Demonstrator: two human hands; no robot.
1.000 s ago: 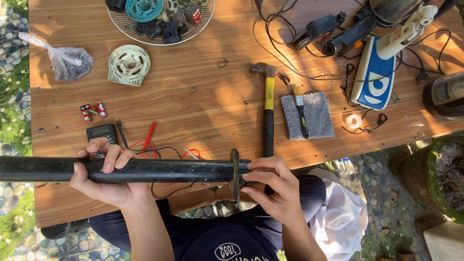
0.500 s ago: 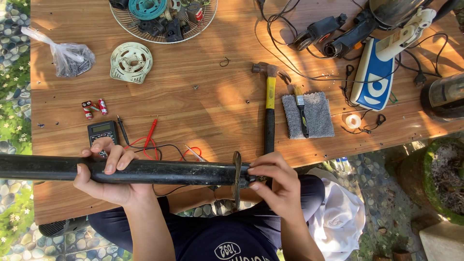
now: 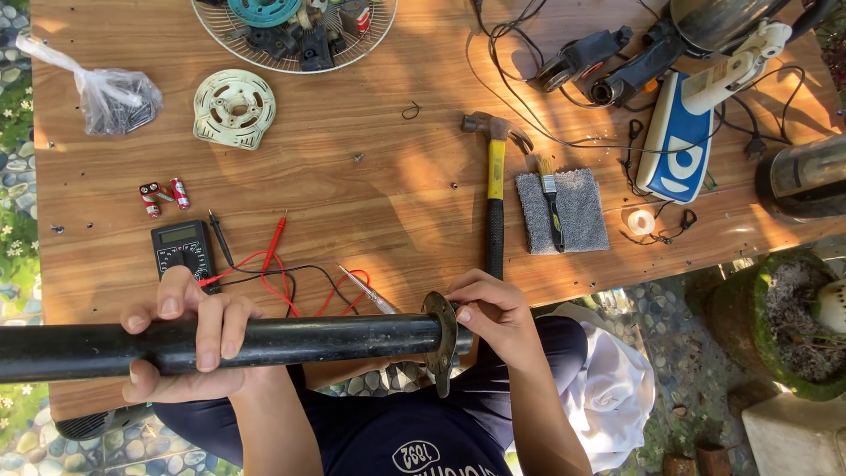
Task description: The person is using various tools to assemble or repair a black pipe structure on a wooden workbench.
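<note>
1. Head view, looking down: a long black cylindrical metal tube (image 3: 264,342) lies level across the near edge of a brown wooden plank table (image 3: 379,176), held above the person's lap.
2. Left hand (image 3: 189,339): fingers wrapped over the top of the tube and thumb beneath, clenched around its middle.
3. Right hand (image 3: 493,322): fingertips pinch the tube's right end, just beside a dark, flat metal flange plate (image 3: 439,339) that stands upright around the tube.
4. Black digital multimeter (image 3: 183,249) lies on the table just beyond the left hand; its red and black test leads (image 3: 282,273) trail toward the tube.
5. Hammer with a yellow and black handle (image 3: 493,198) lies lengthwise on the table, its grip end pointing at the right hand.
6. Small paintbrush (image 3: 551,207) rests on a folded grey cloth (image 3: 577,211) to the right of the hammer.
7. Three small red and black batteries (image 3: 163,196) lie beyond the multimeter.
8. Cream round plastic disc with cut-outs (image 3: 233,107) and a clear plastic bag of dark small parts (image 3: 110,95) occupy the far left.
9. White wire fan guard (image 3: 295,40) holds loose dark parts at the far edge.
10. Blue and white appliance body (image 3: 679,141) lies at the far right among black cables (image 3: 564,132).
</note>
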